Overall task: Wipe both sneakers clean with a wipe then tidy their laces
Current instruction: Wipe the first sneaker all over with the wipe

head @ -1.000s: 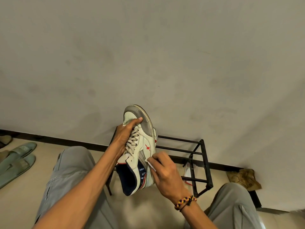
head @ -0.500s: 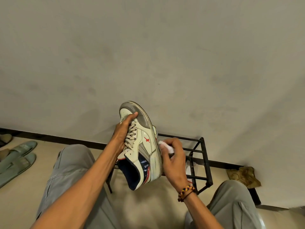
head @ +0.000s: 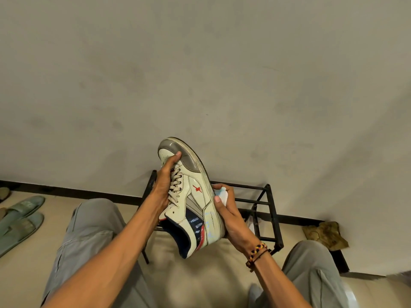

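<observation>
The left hand [head: 164,185] grips a white sneaker [head: 191,196] over its laces [head: 175,187], holding it in the air above the knees, toe up toward the wall. The right hand [head: 229,214] pinches a white wipe [head: 221,194] against the sneaker's sole edge. A black rack [head: 266,210] stands behind on the floor [head: 200,274]; green slippers [head: 20,216] lie at its left edge.

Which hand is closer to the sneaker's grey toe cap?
Left. The left hand grips over the laces, a fingertip touching the toe cap; the right hand holds the wipe against the sole's side, lower down.
</observation>
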